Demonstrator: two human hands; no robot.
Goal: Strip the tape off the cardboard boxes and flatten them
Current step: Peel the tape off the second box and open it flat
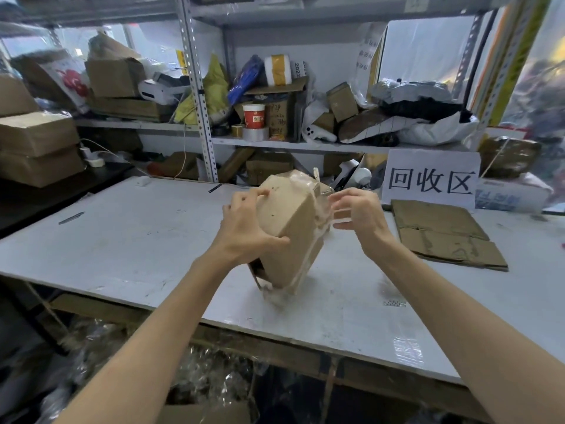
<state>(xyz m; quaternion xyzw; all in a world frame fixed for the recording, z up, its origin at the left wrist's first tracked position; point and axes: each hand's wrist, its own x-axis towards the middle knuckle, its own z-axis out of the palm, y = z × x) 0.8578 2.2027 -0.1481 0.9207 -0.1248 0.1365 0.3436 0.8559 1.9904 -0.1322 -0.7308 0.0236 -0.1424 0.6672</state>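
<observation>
1. Box: held between both hands above the bench. Its low end is down near the bench top; I cannot tell if it touches.
2. Left hand: grasping the box's left side, thumb on the near face, fingers hooked over the far top edge.
3. Right hand: just right of the box, pinching clear tape drawn taut off the box's right edge.
4. Progress, as I judge it: one flat box, lying well right of the right hand, is done. The held box is part-stripped, with tape on its right edge and low end, and is not yet flattened.
5. Orientation: long axis near upright, top end leaning away from me, loose-flapped end pointing down.
</observation>
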